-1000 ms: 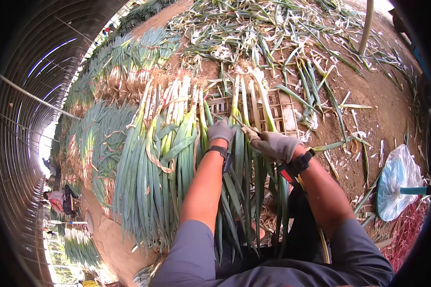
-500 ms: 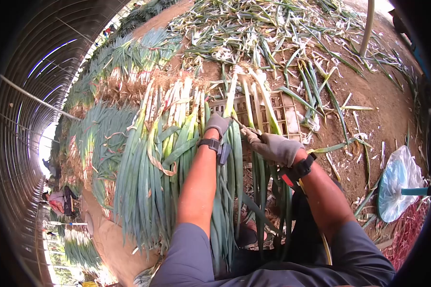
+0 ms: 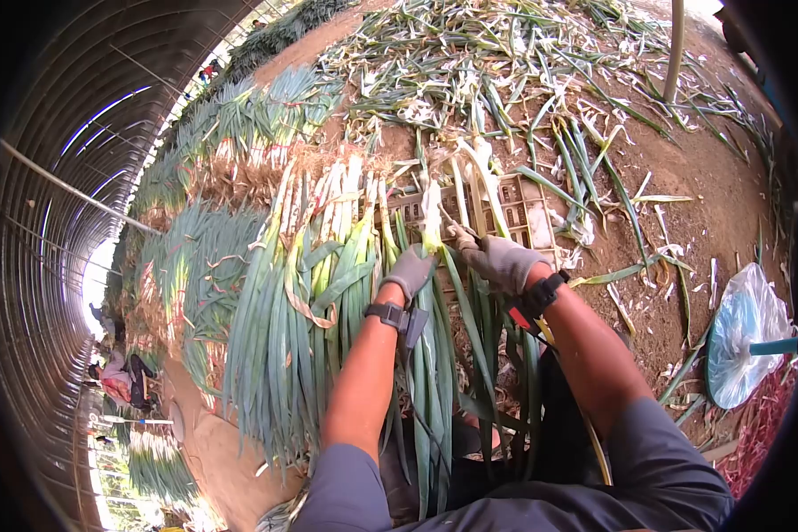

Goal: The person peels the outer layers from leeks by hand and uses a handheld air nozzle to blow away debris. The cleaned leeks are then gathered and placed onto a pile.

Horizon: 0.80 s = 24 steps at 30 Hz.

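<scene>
My left hand (image 3: 410, 271), in a grey glove, is closed round the upper leaves of a green onion (image 3: 431, 213). The onion's pale stem points away from me, its skin looking loose and ragged, and its long leaves hang down toward my lap. My right hand (image 3: 503, 264), also gloved, is wrapped round a thin rod-like tool (image 3: 453, 222). The tool's tip angles toward the stem; its handle is hidden in the glove. A plastic crate (image 3: 541, 222) lies beyond my hands, with a few more green onions (image 3: 492, 191) across it. Left of my left hand lies a row of green onions (image 3: 275, 328).
Bundled green onions (image 3: 213, 257) are stacked at the left. Peelings and cut leaves (image 3: 470, 62) cover the ground ahead. At the right stand a clear plastic bag (image 3: 745, 332) on a blue-green handle and a post (image 3: 676, 53). A yellowish hose (image 3: 594, 434) runs below my right forearm.
My left hand has drawn the green onion slightly toward me, and its stem now looks more ragged. My right hand with the tool has shifted a little up and left.
</scene>
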Available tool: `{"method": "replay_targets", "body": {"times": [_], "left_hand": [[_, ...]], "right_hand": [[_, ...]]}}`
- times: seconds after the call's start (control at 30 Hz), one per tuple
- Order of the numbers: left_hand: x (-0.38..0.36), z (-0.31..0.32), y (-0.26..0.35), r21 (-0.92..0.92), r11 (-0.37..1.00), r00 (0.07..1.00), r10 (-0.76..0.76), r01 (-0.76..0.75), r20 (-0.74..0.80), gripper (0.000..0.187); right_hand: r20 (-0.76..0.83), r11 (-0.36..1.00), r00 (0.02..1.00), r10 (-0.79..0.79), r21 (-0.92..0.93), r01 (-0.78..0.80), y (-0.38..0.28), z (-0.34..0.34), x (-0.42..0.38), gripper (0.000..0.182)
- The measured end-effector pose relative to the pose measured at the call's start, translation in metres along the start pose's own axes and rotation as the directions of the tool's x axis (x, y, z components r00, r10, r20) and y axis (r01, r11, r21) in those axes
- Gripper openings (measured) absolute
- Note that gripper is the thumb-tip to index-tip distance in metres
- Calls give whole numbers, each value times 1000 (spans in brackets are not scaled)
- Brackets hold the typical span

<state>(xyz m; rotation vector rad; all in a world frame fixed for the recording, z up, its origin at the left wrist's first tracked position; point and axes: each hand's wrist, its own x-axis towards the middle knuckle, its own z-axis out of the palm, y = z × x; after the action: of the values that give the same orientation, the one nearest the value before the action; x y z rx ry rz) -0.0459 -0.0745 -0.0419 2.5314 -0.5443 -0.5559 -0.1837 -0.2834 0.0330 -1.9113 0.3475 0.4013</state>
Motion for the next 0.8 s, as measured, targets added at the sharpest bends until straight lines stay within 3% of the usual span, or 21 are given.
{"method": "replay_targets", "body": {"times": [0.1,0.3,0.33,0.43,0.47,0.57,0.6,0.7,0.77,0.8], "left_hand": [[-20,8,4,-22,1000,1000,-16,16,-15,43],[-59,18,-2,-125,992,999,12,-8,30,45],[-64,18,-1,-172,984,998,55,-50,29,46],[-85,12,3,-241,971,999,-1,14,54,41],[-93,10,5,-242,970,997,50,-35,59,40],[-85,29,-42,-503,846,982,-115,176,150,38],[-85,33,-63,-476,879,987,52,27,153,36],[-86,60,-110,-76,952,954,299,-297,17,33],[-107,62,-85,-552,831,996,89,-64,18,40],[-111,63,-84,-591,807,998,51,-18,39,41]], "right_hand": [[10,997,997,79,4,-79,-1,-1,3,76],[-3,1000,1000,-4,-7,4,-3,11,17,67],[21,999,999,44,-27,-44,-12,9,10,68],[1,995,1000,-12,-104,12,1,24,36,71],[12,995,1000,-10,-99,11,6,29,44,71],[106,999,994,22,-25,-20,2,36,46,69],[104,999,994,32,20,-35,0,38,45,68],[95,994,995,30,99,-40,-2,43,45,68],[81,997,997,-17,81,11,8,47,57,72],[89,997,996,-10,73,3,9,48,60,72]]}}
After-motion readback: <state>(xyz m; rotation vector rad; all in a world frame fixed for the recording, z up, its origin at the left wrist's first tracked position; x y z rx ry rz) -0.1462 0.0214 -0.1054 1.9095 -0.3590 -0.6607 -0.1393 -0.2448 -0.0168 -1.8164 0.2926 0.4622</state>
